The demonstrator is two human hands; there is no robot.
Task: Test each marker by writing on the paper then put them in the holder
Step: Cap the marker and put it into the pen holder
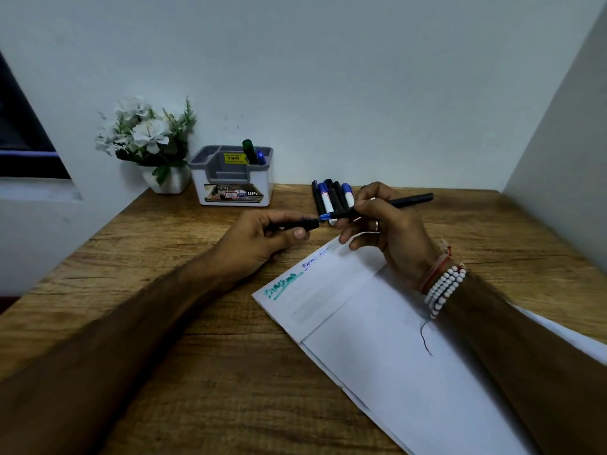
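Wooden desk (246, 372) set against a plain white wall, side panel at right. Above the far half of the desk a black marker (410, 200) with a blue tip is gripped by the right hand (394, 231), held roughly level, tip pointing left. Its black cap (308, 224) is pinched in the left hand (259, 239) between thumb and fingers, open end turned toward the tip. Tip and cap mouth are just beside each other; contact cannot be told. White paper (394, 356) is laid at an angle under the right forearm, with a green word (282, 287), a blue word (308, 262) and a fainter one written along its upper-left edge. At the back of the desk a grey-and-white holder (231, 178) is set; a green marker (248, 151) and a blue marker (261, 157) are stood in its right rear compartment. Loose markers (331, 198), black and blue-and-white, are bunched on the desk just behind the hands. White flowers in a pot (147, 139) are placed left of the holder. Bead bracelets (443, 290) are worn on the right wrist
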